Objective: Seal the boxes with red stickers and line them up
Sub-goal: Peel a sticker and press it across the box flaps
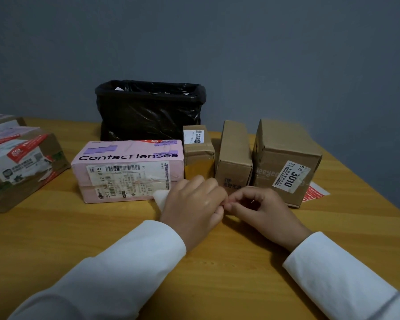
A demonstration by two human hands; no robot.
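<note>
1. I see the left hand point(192, 204) and right hand point(259, 206) meeting fingertip to fingertip low over the yellow wooden bench point(56, 239). Both grips are curled tight. A white paper scrap point(160, 197), likely sticker backing, pokes out from under the left hand. What the right pinches is hidden, so I can't tell.
2. Risk: if a sticker is being peeled there, it could fold onto itself or stick to the fingers.
3. Risk: the remaining red-and-white sticker sheet point(314, 194) lies half tucked behind the large brown carton with the 3010 label point(286, 162), so reaching for it could knock the row.
4. Row just beyond the hands: pink "Contact lenses" box point(127, 169), red sticker on top; small taped brown box point(198, 151); narrow upright brown box point(233, 155). No red seal visible on the brown ones. All closed, contents unseen.
5. Far left: stacked cartons with red stickers point(21, 158).
6. Rear: black bag-lined bin point(148, 109); white scraps inside.
</note>
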